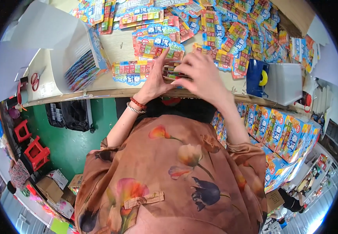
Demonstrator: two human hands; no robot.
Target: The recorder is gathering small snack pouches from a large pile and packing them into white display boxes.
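My left hand (156,80) and my right hand (205,78) face each other at the table's near edge. Between them, a small stack of colourful printed cards (171,71) is gripped by its sides, fingers curled round it. The right hand's fingers are slightly smeared, and they hide much of the stack. Left of my left hand, a similar card (128,69) lies flat on the table. Another card (158,43) with a blue cloud-shaped top lies just beyond the hands. An open carton (55,74) at the left holds a row of cards standing on edge.
Many loose cards (235,37) cover the far side of the table (118,45). Red-handled scissors (35,81) lie at the left. A blue tape dispenser (256,78) stands at the right. Below it, printed boxes (282,132) are stacked. Red stools (36,152) stand on the green floor.
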